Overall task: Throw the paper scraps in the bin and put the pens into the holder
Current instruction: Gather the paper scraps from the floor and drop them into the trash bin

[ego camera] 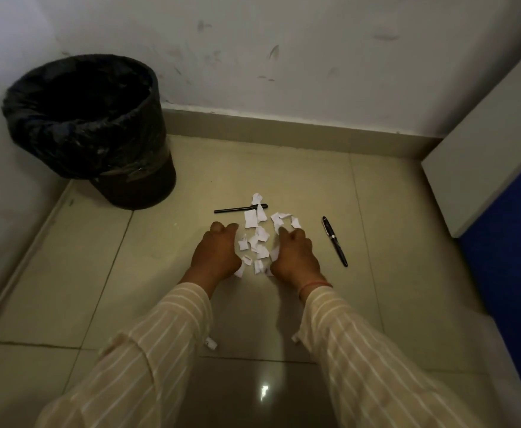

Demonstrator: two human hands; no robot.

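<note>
Several white paper scraps (257, 239) lie heaped on the tiled floor. My left hand (216, 253) rests on the floor at the heap's left edge, fingers curled inward. At the right edge sits my right hand (294, 256), fingers bent and touching scraps. Neither hand clearly holds anything. A thin black pen (237, 208) lies just beyond the heap. A thicker black pen (335, 241) lies to the right of my right hand. A bin with a black liner (89, 128) stands in the far left corner. No pen holder is in view.
Two stray scraps lie near my sleeves, one by the left sleeve (211, 343) and one by the right sleeve (294, 338). A white cabinet side (484, 168) with a blue panel (512, 273) stands on the right. Walls close off the far side and the left.
</note>
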